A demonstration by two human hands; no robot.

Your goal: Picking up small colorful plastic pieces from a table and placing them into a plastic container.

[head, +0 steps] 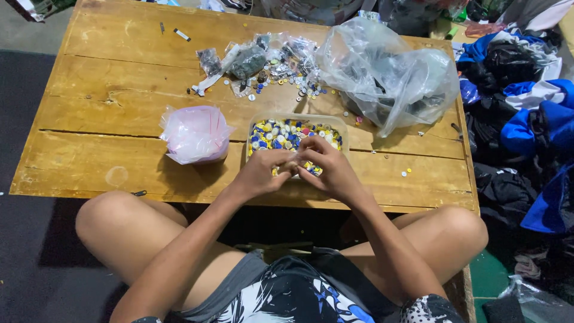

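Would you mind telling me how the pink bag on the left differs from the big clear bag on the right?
The pink bag is small, compact and milky pink, so its contents are hidden; the clear bag is far larger, crumpled and see-through, showing dark items inside. The pink bag sits left of the button tray near the left hand; the clear bag lies behind and right of the tray, beyond the right hand. Both are thin plastic and rest on the wooden table.

Glossy varnished wood table (pixel 119 149), clear plastic tub (pixel 297 119) (crinkly plastic bags (pixel 388 75) beside).
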